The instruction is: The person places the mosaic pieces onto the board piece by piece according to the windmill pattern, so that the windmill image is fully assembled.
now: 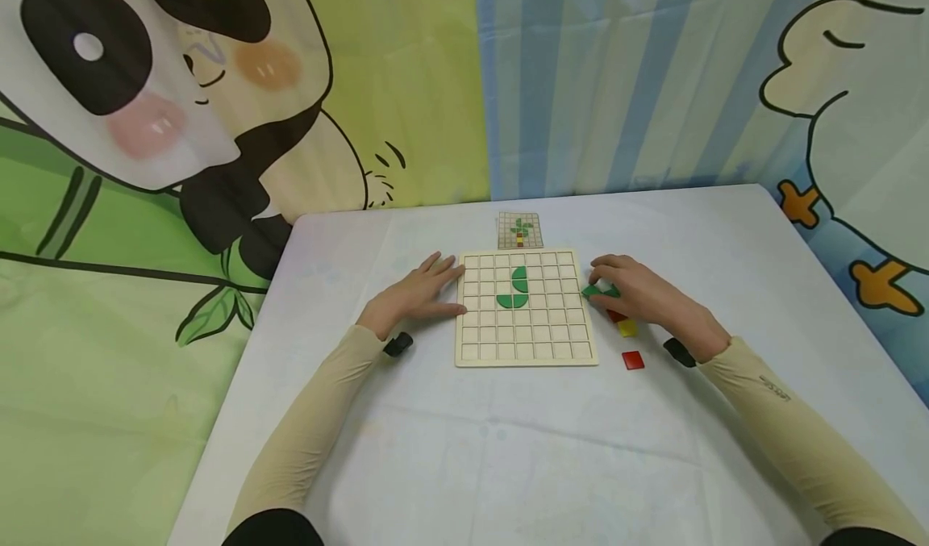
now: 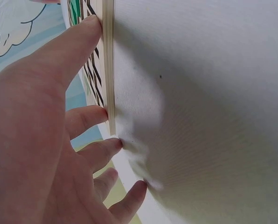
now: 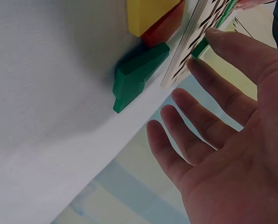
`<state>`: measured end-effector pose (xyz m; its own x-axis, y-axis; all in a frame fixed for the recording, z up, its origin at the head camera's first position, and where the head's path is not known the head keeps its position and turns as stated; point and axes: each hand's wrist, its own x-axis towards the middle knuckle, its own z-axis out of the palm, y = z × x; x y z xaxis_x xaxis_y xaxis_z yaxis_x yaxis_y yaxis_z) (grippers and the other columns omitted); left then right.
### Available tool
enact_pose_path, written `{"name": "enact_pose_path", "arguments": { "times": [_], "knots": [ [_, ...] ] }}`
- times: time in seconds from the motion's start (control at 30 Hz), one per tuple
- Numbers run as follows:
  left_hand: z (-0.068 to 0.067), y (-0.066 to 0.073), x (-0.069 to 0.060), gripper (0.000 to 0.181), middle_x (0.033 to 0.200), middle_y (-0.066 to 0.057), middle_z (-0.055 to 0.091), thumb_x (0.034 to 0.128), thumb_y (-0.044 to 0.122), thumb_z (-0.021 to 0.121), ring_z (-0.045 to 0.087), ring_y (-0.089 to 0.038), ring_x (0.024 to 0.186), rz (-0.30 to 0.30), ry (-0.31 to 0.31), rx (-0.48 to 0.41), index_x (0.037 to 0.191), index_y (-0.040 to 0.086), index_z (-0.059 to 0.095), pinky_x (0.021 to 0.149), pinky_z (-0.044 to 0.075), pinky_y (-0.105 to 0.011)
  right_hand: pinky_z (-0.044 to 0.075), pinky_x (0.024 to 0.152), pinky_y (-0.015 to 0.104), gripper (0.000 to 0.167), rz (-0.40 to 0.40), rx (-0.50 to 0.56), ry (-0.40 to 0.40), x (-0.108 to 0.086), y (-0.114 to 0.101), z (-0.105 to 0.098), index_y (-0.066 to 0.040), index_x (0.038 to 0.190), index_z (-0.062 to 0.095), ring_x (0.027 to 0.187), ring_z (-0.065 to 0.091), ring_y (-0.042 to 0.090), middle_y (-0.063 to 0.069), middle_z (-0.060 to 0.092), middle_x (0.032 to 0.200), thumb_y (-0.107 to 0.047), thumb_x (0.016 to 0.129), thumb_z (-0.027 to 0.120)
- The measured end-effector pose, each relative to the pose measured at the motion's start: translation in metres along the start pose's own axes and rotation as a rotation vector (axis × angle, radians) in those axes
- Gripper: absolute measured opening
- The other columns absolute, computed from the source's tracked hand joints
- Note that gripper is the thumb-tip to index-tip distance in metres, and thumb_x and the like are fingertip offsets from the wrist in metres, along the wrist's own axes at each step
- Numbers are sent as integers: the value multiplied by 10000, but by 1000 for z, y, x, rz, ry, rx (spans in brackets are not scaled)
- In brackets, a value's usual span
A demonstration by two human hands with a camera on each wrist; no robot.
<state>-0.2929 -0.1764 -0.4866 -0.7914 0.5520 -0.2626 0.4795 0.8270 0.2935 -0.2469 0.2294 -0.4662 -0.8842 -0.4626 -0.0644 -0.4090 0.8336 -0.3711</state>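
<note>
Left hand (image 1: 410,292) spread; thumb and forefinger touch left edge of grid board (image 1: 551,351), flat on desk (image 1: 508,449). Four green pieces (image 1: 520,286) sit in its cells. Right hand (image 1: 637,289) pinches a green tile (image 3: 200,48) by board's right edge; yellow tile (image 1: 627,329), red square (image 1: 633,360) near.

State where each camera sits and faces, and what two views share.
Head: head-worn, faces forward and down at the board and card; left hand, right hand, sleeves show.
Left wrist: worn there, faces the board and table; left hand shows.
Right wrist: worn there, faces the yellow tile beside the board; right hand shows, pinching a green tile.
Head and right wrist share the yellow tile.
</note>
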Motion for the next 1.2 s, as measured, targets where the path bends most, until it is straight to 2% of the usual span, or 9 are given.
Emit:
{"name": "enact_pose_path", "arguments": {
  "times": [0.3, 0.63, 0.83, 1.0, 1.2],
  "knots": [
    [1, -1, -1, 923, 1708, -55, 99, 906, 712, 548, -37, -289, 1584, 0, 1, -11, 1622, 237, 212, 1274, 141, -522, 435, 1096, 585, 299, -7, 2, -7, 4, -8, -1, -59, 1160, 687, 1342, 457, 429, 218, 514, 1450, -228, 920, 747],
    [1, 0, -2, 911, 1707, -58, 105, 912, 696, 557, -29, -297, 1584, -1, 4, -15, 1618, 224, 228, 1275, 136, -523, 447, 1084, 554, 273, -93, 17, 9, 11, -12, 4, -51, 1116, 689, 1308, 490, 398, 207, 557, 1401, -233, 921, 747],
    [2, 0, -2, 911, 1708, -53, 101, 911, 695, 558, -30, -297, 1584, -6, 5, -15, 1619, 230, 223, 1275, 134, -523, 431, 1103, 544, 282, -98, 26, -2, 19, -23, 6, -56, 1123, 685, 1332, 479, 388, 196, 543, 1421, -256, 931, 735],
    [2, 0, -2, 909, 1709, -46, 95, 912, 697, 555, -37, -289, 1584, -10, 4, -14, 1620, 238, 218, 1277, 131, -517, 437, 1100, 538, 287, -144, 8, 10, 26, -31, 6, -45, 1125, 690, 1328, 490, 390, 202, 552, 1408, -252, 931, 736],
    [0, 1, -2, 910, 1709, -52, 98, 911, 695, 560, -38, -287, 1584, -8, 5, -24, 1620, 239, 217, 1274, 138, -523, 476, 1039, 535, 277, -239, -54, 40, 37, -38, 11, -39, 1117, 683, 1290, 521, 394, 208, 572, 1373, -253, 944, 721]
  ]
}}
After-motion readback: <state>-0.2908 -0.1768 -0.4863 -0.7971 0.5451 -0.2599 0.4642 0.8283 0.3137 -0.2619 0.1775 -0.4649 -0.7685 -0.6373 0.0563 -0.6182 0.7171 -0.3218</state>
